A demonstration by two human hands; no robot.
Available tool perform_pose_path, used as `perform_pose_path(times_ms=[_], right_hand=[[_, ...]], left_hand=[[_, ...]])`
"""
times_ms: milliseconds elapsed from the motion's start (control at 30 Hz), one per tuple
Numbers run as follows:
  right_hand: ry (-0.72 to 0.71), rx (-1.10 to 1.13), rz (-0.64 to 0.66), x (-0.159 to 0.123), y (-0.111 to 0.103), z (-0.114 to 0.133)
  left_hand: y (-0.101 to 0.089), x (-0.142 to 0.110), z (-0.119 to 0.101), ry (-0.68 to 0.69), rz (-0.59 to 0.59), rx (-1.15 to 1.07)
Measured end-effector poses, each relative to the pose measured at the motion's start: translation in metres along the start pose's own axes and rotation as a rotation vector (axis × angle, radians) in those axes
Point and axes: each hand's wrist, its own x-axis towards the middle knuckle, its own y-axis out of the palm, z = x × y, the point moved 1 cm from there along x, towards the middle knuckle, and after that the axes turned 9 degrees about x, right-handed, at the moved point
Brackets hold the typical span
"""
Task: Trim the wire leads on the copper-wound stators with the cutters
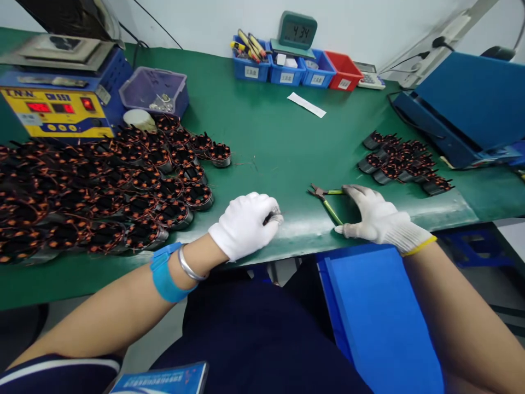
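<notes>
Blue and printed, a badge (162, 381) is seen against dark clothing (254, 339), with a blue bin (381, 312) set below the tabletop's front edge. Between two clusters of wound coils, a broad stretch of green tabletop (262, 126) is left, bounded behind by the wall (213, 24); a white strip (307, 104) is laid across part of it. Near the front edge, the pliers (318, 191) are held by the right hand (375, 216), their green handles spread between thumb and fingers, their metal jaws parted and pointed leftward. By the left hand (250, 223), also gloved in white, the fingers are curled and the tips brought together near a small dark patch; whether anything is pinched cannot be told. One pair of pliers is held; three blue boxes (286, 73), one red box (344, 71) and one purple tray (155, 90) are counted. Left coils (141, 178) are crowded too densely to be counted; fewer right coils (400, 158) are grouped.
</notes>
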Motion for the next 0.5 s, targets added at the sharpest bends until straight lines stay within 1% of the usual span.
perform_pose_path(times_ms=[67,167,233,267,333,367,500], right_hand=[[0.029,-0.048,0.021,-0.007,-0.006,0.009],[0.063,-0.156,0.072,-0.017,-0.015,0.031],[0.077,-0.237,0.080,-0.020,-0.016,0.047],[0.086,-0.268,0.064,-0.019,-0.014,0.053],[0.122,-0.279,-0.019,-0.015,-0.005,0.059],[0.118,-0.246,-0.074,-0.013,0.001,0.059],[-0.050,0.063,-0.296,-0.006,0.021,0.057]], left_hand=[[0.001,0.003,0.002,-0.033,-0.009,0.048],[0.003,0.006,0.003,-0.069,-0.022,0.096],[0.004,0.007,0.003,-0.066,-0.028,0.126],[0.005,0.007,0.003,-0.056,-0.033,0.139],[0.007,0.007,0.003,-0.035,-0.053,0.162],[0.007,0.008,0.003,-0.024,-0.067,0.169],[0.010,0.008,0.003,0.016,-0.106,0.174]])
